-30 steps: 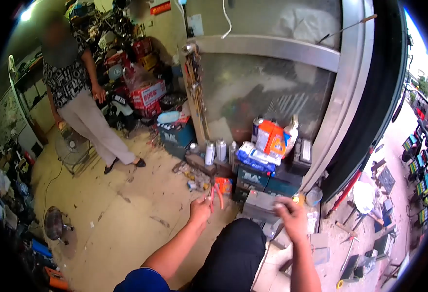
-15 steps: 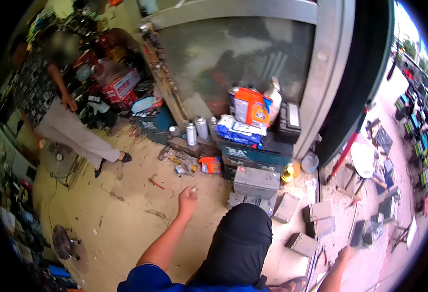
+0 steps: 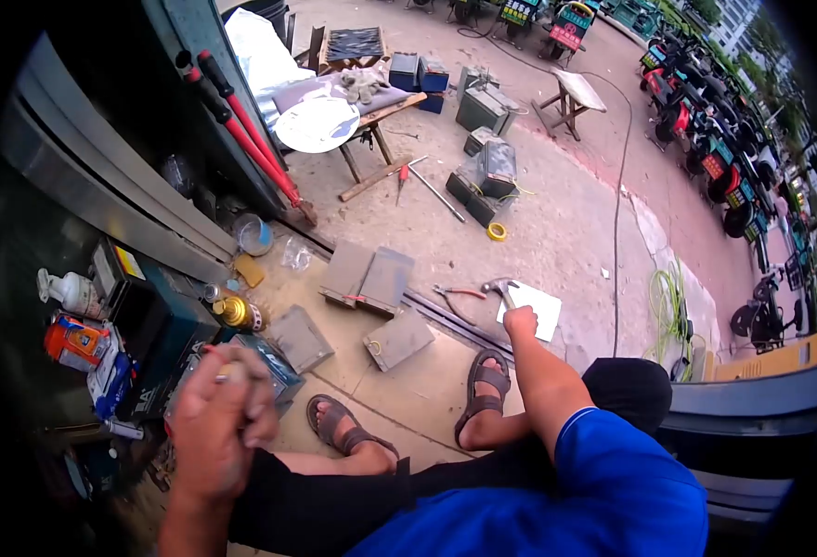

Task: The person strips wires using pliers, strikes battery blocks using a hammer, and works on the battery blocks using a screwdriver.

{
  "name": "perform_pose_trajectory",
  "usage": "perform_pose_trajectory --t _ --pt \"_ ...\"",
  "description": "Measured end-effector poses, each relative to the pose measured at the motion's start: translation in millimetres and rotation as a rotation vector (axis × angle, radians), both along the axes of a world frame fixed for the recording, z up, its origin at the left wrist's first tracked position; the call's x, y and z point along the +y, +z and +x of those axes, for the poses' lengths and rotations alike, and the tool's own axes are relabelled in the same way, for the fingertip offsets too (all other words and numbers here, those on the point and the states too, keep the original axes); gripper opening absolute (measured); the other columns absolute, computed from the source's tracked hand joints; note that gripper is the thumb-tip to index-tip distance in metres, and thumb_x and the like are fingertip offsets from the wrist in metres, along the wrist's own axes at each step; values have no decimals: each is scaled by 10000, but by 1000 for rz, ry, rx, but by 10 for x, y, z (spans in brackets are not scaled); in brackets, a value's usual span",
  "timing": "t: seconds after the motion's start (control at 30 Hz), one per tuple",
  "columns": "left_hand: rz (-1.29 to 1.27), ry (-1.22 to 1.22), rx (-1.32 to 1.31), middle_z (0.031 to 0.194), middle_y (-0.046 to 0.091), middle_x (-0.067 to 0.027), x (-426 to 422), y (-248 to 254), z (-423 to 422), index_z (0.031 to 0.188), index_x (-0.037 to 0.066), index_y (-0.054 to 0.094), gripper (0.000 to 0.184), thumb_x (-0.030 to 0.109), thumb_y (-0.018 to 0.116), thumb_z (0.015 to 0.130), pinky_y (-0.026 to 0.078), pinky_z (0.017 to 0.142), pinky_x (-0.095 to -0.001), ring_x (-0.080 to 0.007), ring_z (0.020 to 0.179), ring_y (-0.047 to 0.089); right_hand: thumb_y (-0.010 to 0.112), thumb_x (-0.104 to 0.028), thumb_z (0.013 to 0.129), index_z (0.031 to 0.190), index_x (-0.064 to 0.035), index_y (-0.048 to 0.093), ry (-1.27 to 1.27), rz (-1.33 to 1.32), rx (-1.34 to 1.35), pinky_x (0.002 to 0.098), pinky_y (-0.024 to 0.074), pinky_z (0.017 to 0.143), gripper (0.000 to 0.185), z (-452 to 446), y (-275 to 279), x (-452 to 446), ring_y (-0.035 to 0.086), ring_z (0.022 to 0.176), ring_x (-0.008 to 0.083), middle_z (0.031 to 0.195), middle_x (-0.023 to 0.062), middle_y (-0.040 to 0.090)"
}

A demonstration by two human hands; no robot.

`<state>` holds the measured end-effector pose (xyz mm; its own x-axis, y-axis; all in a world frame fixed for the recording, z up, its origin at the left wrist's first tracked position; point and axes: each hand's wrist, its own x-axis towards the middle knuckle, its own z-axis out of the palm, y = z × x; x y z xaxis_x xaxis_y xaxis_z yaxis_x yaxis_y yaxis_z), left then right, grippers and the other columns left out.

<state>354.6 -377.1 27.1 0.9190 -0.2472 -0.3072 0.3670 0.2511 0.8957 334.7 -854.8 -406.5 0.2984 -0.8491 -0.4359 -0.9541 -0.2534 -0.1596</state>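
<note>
My right hand (image 3: 521, 321) is closed around the handle of a claw hammer (image 3: 499, 286). The hammer's metal head lies by a white sheet (image 3: 537, 314) on the ground. Just left of the head are pliers with red handles (image 3: 460, 292). Closer to the camera, my left hand (image 3: 215, 427) is raised with its fingers curled together. Something small, pale and partly red shows at its fingertips, too blurred to name. Beyond it, grey battery blocks (image 3: 299, 340) lie on the floor near my sandalled feet.
A metal door track (image 3: 441, 317) crosses the floor. Large red-handled bolt cutters (image 3: 252, 135) lean at the doorway. Outside stand a low table with a white plate (image 3: 317, 125), more batteries (image 3: 497, 167), yellow tape (image 3: 496, 232), a stool (image 3: 579, 91) and parked scooters (image 3: 706, 139).
The view has swung right, from the shop interior toward the doorway. My right hand is now on the hammer. My left hand appears nearer the camera, still closed.
</note>
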Motion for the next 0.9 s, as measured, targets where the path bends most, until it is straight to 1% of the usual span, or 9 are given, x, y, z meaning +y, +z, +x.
perform_pose_trajectory --t 0.1,0.33,0.47,0.5,0.6,0.7,0.83,0.87,0.9 --pt "9 -139 180 825 518 -52 -203 -219 177 1112 35 528 228 255 528 1053 371 560 -219 -94 642 437 611 -190 911 1240 24 580 89 -18 42 481 518 994 393 -15 -137 -33 615 1181 420 1252 261 614" --pt "-5 138 103 876 550 -45 4 -571 615 1134 56 535 171 205 490 1064 405 585 -265 -111 593 460 605 -206 916 1204 -36 601 402 -55 227 475 536 954 334 55 -615 -310 665 1111 384 1218 202 664" --pt "-43 188 49 931 585 -51 186 -611 771 1147 50 549 163 166 508 1040 431 642 -283 -129 664 513 697 -241 809 925 19 717 440 127 -88 422 562 814 286 150 -547 -407 725 880 354 915 213 743" --pt "-40 170 34 954 594 -43 240 -621 779 1150 47 562 188 183 529 1024 432 690 -289 -129 746 539 717 -219 775 780 45 712 305 311 -245 418 558 695 264 202 -700 -510 701 697 301 741 170 706" --pt "-45 149 8 971 603 -42 326 -665 829 1137 36 562 178 158 525 1014 441 705 -294 -128 769 562 671 -51 777 790 70 594 -37 620 -615 368 533 525 144 503 -398 -283 637 562 251 673 148 621" --pt "-65 142 -18 982 608 -55 314 -676 849 1119 25 556 160 116 516 994 454 711 -300 -133 782 574 632 -47 861 1137 74 463 265 383 -852 368 567 534 345 767 161 294 680 601 239 824 177 637" --pt "-29 90 -22 991 615 -74 285 -752 838 1024 41 527 83 30 511 944 457 703 -293 -137 762 569 629 -230 976 1053 -1 587 596 282 -800 441 506 663 245 888 1408 1639 661 693 261 788 171 655" --pt "3 63 -39 1001 617 -77 283 -756 838 991 49 515 84 -1 508 924 455 703 -293 -135 756 569 632 -256 987 1001 -3 599 777 138 -829 445 504 665 256 829 1318 1872 658 709 300 798 211 659" --pt "-10 87 -60 1012 621 -87 266 -706 825 943 63 493 116 -42 507 897 445 671 -283 -125 718 558 623 -265 991 992 -1 601 821 337 -795 477 499 687 265 661 1665 2249 652 757 389 822 257 660"
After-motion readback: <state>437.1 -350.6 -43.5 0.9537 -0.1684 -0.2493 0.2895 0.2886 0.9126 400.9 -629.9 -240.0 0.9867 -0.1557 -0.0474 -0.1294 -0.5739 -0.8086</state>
